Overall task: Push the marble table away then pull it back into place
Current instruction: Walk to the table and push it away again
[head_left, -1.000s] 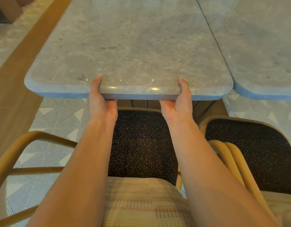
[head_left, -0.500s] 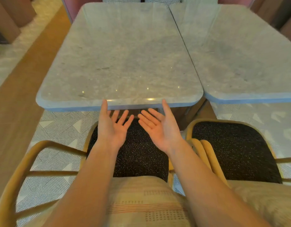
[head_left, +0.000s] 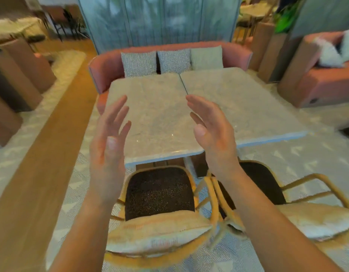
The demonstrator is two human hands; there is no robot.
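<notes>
Both hands raised off the marble counter [head_left: 156,118], left hand [head_left: 108,152] and right hand [head_left: 212,130] with fingers spread, gripping nothing; job looks done, counter flush with its three-o'clock neighbour [head_left: 240,103].

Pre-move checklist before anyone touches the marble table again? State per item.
1. Left hand free: ok, open, holding nothing.
2. Right hand free: ok, open, raised in front of the tabletop.
3. Grip on marble table: not ok, neither hand touches its edge.
4. Alignment with second table: ok, tops sit side by side with a thin seam.
5. Near edge reachable: ok, though the chair stands between person and table.
6. Room behind, toward pink sofa: cannot tell, the far edge hides the gap.
</notes>
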